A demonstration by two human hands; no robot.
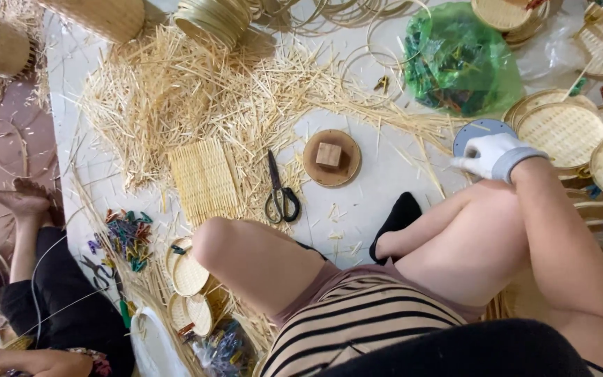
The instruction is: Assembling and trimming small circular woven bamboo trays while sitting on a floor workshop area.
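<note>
We see our right hand, in a white glove, resting on a grey-blue round disc that lies flat on the white floor sheet, just beside a stack of round woven trays; the gloved fingers curl loosely down over the disc's near edge, touching it, though we cannot tell whether they grip it. Being round and flat, the disc has no long axis to speak of; its face points up. Our left hand is out of sight. Beyond the disc, a green plastic bag holds a jumble of coloured clips. Near the middle, a round wooden disc carries a small wooden block on top. Black scissors lie with the blades pointing away from us, handles toward our knee. Beside them sits a rectangular woven mat at the edge of a wide heap of straw splints. A loose pile of coloured clips lies at left, near another person's leg.
</note>
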